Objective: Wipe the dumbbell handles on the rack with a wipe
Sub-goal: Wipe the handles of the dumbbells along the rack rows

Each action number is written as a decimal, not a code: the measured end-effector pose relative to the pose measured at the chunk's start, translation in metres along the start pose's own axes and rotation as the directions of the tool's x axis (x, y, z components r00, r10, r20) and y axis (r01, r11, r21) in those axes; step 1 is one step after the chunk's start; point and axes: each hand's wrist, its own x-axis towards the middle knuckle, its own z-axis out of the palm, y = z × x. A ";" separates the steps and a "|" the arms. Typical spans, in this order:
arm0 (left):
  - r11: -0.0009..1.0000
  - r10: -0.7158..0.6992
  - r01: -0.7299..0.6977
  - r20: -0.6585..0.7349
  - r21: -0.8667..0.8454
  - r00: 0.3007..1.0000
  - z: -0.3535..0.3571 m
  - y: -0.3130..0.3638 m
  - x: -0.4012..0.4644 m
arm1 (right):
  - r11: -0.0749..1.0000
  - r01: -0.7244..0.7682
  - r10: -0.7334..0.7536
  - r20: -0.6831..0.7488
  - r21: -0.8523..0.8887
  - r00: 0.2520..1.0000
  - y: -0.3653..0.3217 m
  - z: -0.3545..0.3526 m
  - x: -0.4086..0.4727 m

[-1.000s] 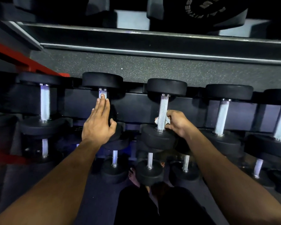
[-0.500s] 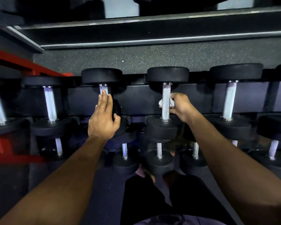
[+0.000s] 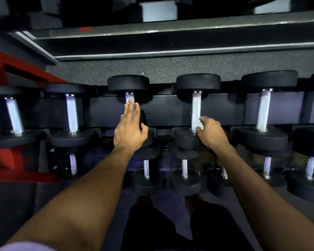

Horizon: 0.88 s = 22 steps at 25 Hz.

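The right hand (image 3: 211, 134) clenched a small white wipe (image 3: 199, 126) against the lower end of a knurled silver dumbbell handle (image 3: 196, 110) on the black rack (image 3: 167, 109), while the left hand (image 3: 129, 132) lay with released, straight fingers (image 3: 132, 110) along the neighbouring dumbbell's silver handle (image 3: 129, 98).

My count at the dumbbell rack

I see five dumbbells on the upper row (image 3: 196, 113), six handles showing on the lower row (image 3: 184, 167), one white wipe (image 3: 199, 126), and my two hands (image 3: 129, 132).
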 end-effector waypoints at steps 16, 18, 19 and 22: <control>0.980 0.137 -0.151 0.109 0.128 0.985 -0.054 -0.192 -0.077 | 0.980 0.130 -0.097 -0.210 0.152 0.973 -0.106 0.039 -0.109; 0.973 0.128 -0.144 0.093 0.183 0.987 -0.064 -0.217 -0.074 | 0.975 0.149 -0.118 -0.181 0.163 0.976 -0.128 0.051 -0.120; 0.971 0.123 -0.139 0.089 0.193 0.988 -0.068 -0.225 -0.070 | 0.974 0.152 -0.124 -0.171 0.167 0.977 -0.138 0.056 -0.125; 0.975 0.135 -0.145 0.073 0.170 0.988 -0.079 -0.236 -0.054 | 0.975 0.164 -0.141 -0.158 0.146 0.977 -0.163 0.065 -0.136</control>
